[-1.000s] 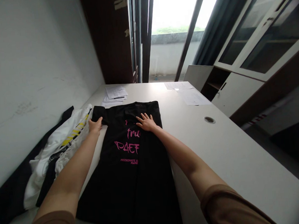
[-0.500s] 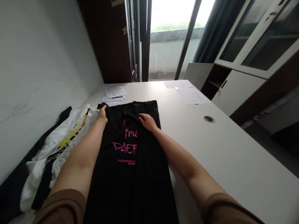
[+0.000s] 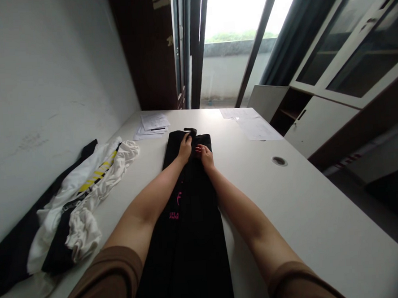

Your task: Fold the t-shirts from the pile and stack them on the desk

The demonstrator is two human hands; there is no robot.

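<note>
A black T-shirt (image 3: 194, 239) with pink lettering lies lengthwise on the white table (image 3: 300, 205), folded into a narrow strip. Most of the lettering is covered by the fold. My left hand (image 3: 185, 149) rests on the shirt's far end, fingers laid over the folded-in left side. My right hand (image 3: 204, 154) presses on the same end just to its right, fingers curled down on the cloth. The two hands nearly touch.
A heap of white, black and yellow-striped clothes (image 3: 77, 206) lies along the wall at the left. Papers (image 3: 152, 125) and more sheets (image 3: 254, 125) sit at the table's far end. A round cable hole (image 3: 279, 161) is at the right. Cabinets stand beyond.
My left hand has carried the shirt's left side over to the middle, making the shirt narrower and hiding most of the lettering. My right hand has shifted slightly toward the far end.
</note>
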